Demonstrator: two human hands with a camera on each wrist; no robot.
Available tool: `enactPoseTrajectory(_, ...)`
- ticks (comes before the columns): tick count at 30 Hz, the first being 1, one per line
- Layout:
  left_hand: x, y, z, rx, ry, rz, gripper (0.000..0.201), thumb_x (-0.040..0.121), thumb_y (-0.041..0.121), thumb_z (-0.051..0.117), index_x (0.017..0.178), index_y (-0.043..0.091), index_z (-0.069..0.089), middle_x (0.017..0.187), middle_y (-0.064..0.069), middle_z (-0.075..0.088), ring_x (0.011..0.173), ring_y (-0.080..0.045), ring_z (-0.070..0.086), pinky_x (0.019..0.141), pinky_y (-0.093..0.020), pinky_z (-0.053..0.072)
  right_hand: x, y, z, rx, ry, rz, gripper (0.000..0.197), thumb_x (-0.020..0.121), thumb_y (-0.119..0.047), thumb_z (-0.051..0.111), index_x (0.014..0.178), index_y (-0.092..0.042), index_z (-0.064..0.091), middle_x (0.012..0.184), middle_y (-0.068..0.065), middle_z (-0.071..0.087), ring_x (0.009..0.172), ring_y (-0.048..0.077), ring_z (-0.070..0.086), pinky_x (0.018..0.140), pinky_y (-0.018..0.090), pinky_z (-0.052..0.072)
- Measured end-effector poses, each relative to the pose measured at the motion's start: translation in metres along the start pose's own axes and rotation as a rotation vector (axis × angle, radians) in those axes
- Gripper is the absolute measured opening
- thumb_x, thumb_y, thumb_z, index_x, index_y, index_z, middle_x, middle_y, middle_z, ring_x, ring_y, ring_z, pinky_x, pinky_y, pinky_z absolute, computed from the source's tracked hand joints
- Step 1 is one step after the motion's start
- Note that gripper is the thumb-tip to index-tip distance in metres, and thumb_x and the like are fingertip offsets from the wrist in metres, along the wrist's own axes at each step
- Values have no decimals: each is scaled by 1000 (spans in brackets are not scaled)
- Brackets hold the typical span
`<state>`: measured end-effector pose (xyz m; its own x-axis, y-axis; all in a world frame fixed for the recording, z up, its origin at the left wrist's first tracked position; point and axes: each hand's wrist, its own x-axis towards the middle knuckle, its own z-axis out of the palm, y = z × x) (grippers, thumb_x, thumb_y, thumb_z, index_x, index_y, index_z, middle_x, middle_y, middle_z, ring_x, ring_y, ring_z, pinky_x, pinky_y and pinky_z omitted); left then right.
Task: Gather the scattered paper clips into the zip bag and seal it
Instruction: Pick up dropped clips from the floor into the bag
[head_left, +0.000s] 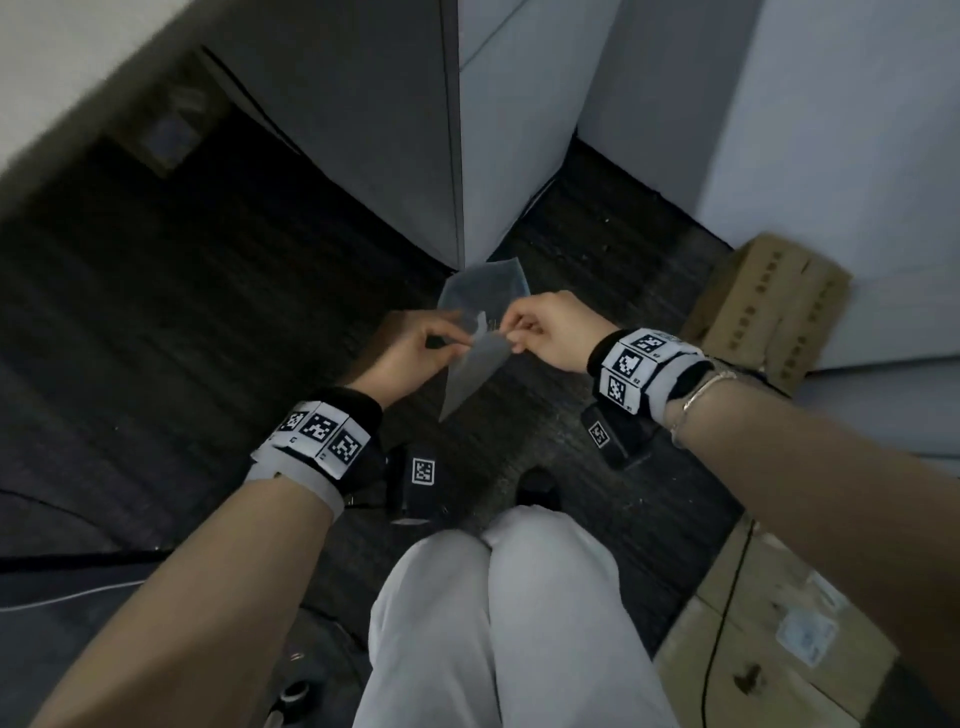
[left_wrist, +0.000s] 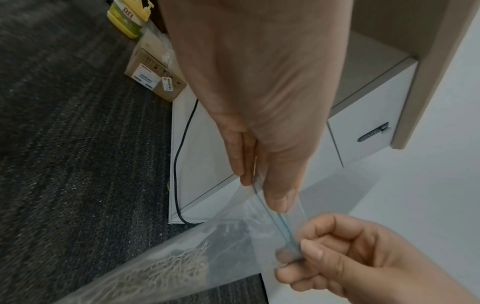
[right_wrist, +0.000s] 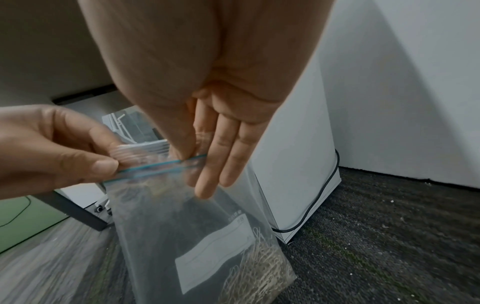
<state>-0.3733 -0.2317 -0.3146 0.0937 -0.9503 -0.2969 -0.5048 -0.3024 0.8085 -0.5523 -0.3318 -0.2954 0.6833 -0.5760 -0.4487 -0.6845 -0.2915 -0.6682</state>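
Observation:
A clear zip bag (head_left: 470, 364) hangs above the dark carpet, held up between both hands. My left hand (head_left: 457, 343) pinches the left end of its top edge. My right hand (head_left: 511, 332) pinches the right end. In the left wrist view, the left hand (left_wrist: 259, 193) grips the blue zip strip (left_wrist: 280, 226) between thumb and fingers. In the right wrist view, the right hand (right_wrist: 192, 164) pinches the same zip strip (right_wrist: 155, 166). A heap of pale paper clips (right_wrist: 259, 267) lies in the bottom corner of the bag (right_wrist: 168, 226).
I am low over grey carpet (head_left: 156, 338), with knees in light trousers (head_left: 493, 597) below the hands. A white cabinet corner (head_left: 519, 156) stands just beyond the bag, with a black cable (right_wrist: 324, 195) at its base. Cardboard boxes (head_left: 769, 306) sit on the right.

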Motion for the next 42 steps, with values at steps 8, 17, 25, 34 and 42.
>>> enactPoseTrajectory(8,14,-82,24,36,74,-5,19,77,10,74,95,13,73,122,-5,64,109,-2,56,92,-9,39,55,40,54,-126,5,-100,20,84,-8,61,100,-12,72,103,4,71,95,14,64,89,18,45)
enactPoseTrajectory(17,21,-156,40,100,162,-30,14,73,13,78,84,5,73,108,1,68,98,-1,59,84,-5,45,112,57,113,-228,-10,-133,21,89,-19,55,103,-15,70,105,4,69,98,19,62,85,26,44)
enactPoseTrajectory(25,16,-219,43,140,279,-32,11,74,15,77,77,8,69,107,-6,68,97,-7,61,82,-17,50,160,58,168,-176,-24,-169,31,85,-26,53,79,2,65,80,17,65,73,27,58,66,36,46)
enactPoseTrajectory(34,-18,-274,40,-112,458,-125,47,77,26,76,116,28,50,122,-1,52,94,-7,61,79,-20,51,183,52,230,-136,33,-265,35,88,-21,53,62,3,53,66,17,54,62,23,49,56,26,38)
enactPoseTrajectory(42,-70,-349,56,23,466,-461,19,87,32,64,87,16,54,74,6,55,71,-12,53,71,-32,46,181,48,276,-35,94,-383,16,84,-12,59,82,0,70,92,14,67,87,26,63,78,31,46)
